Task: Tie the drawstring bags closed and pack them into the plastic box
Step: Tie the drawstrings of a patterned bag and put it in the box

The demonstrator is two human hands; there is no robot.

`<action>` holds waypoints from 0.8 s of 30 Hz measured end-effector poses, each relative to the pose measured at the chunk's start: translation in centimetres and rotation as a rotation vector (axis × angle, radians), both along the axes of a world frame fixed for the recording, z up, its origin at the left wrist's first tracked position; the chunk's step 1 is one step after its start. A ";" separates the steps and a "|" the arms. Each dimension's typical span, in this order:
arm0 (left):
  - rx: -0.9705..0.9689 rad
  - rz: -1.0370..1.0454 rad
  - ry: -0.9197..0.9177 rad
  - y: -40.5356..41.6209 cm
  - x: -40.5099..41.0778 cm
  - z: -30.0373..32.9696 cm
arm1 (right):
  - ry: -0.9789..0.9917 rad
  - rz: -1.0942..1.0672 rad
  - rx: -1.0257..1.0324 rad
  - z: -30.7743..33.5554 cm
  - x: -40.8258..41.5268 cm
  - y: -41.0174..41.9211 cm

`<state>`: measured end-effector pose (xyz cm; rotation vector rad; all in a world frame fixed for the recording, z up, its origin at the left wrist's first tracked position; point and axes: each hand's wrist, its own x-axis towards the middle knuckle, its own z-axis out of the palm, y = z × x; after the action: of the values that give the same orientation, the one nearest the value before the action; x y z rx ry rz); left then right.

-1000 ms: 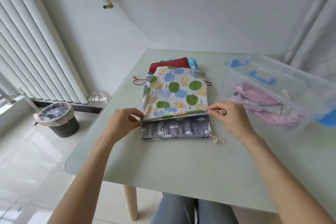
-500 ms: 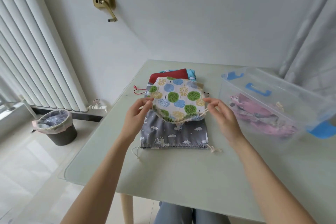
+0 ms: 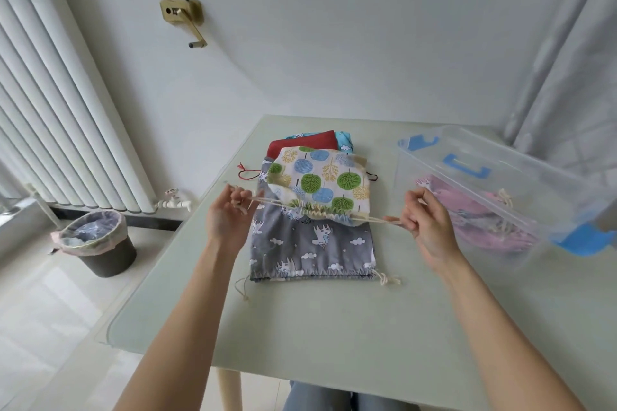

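My left hand (image 3: 224, 217) pinched one cord (image 3: 267, 200) end and my right hand (image 3: 425, 223) pinched the other, the cords taut between my fingers. The tree bag (image 3: 320, 182), its mouth gathered, hung between them above the grey bag (image 3: 312, 245) on the desk (image 3: 334, 327). The box (image 3: 500, 197) sat just beyond my right fingers.

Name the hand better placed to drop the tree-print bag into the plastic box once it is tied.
Right, probably. The right hand already pinches the bag's cord beside the plastic box; the left hand holds the far cord end of the tree-print bag.
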<state>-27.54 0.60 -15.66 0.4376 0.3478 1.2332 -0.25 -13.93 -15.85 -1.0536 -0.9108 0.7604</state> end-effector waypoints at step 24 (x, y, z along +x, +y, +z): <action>1.311 0.363 1.653 -0.5 -0.9 -1.9 | -1.409 -0.083 -0.155 0.0 0.1 -0.9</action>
<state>-28.45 0.07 -17.61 2.6412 0.9882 1.0190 -0.14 -14.86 -15.80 -1.7600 -1.9682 -0.1219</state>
